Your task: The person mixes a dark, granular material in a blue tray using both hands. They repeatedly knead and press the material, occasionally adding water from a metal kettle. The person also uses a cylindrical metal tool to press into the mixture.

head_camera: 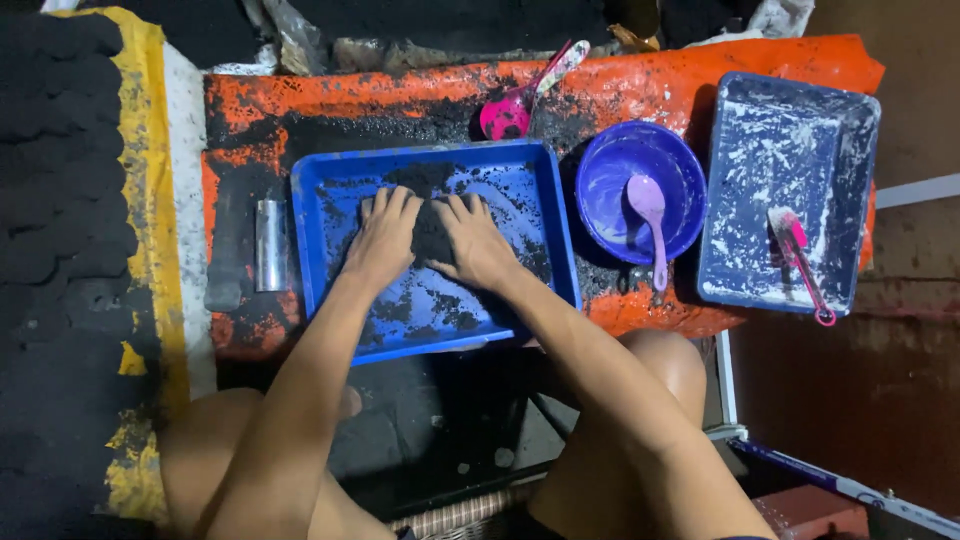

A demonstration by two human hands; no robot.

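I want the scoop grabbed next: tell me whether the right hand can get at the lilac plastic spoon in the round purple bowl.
Probably yes. The right hand rests on the black powder mound in the blue tray; the lilac spoon lies uncovered in the adjoining purple bowl.

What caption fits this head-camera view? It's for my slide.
Both hands, left hand and right hand, press black powder in a blue tray.

Orange desk (650,90) smeared with black powder. Blue tray (545,215) near the front edge; metal cylinder (271,245) towards the left edge; pink scoop (510,112) at the back edge; purple bowl (615,165) right of middle; white-dusted blue tray (740,180) over the right edge.
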